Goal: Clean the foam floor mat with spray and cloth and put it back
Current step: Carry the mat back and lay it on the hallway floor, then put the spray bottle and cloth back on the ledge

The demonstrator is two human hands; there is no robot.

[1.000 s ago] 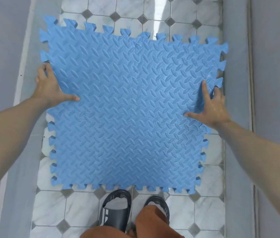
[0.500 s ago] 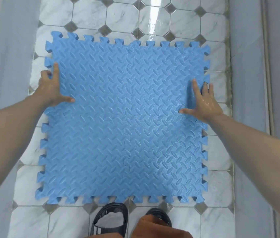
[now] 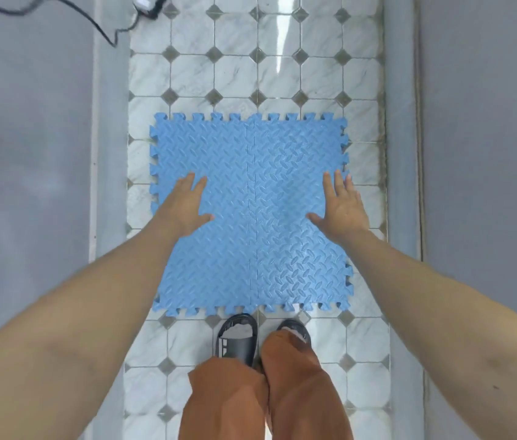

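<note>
A blue foam floor mat (image 3: 251, 249) with jigsaw edges lies flat on the tiled floor in front of my feet. My left hand (image 3: 184, 204) is over its left part with fingers straight and spread. My right hand (image 3: 341, 206) is over its right part, fingers straight as well. Whether the palms touch the mat or hover just above it, I cannot tell. Neither hand holds anything. No spray bottle or cloth is in view.
White marble-look tiles (image 3: 235, 71) run between grey walls (image 3: 28, 217) on both sides. A black cable and a plug (image 3: 147, 6) lie at the far left top. My black sandals (image 3: 238, 338) and orange trousers stand just behind the mat.
The mat went from being held tilted by its side edges to lying flat on the tiles. Both hands let go of the edges and now lie over its top, straight-fingered.
</note>
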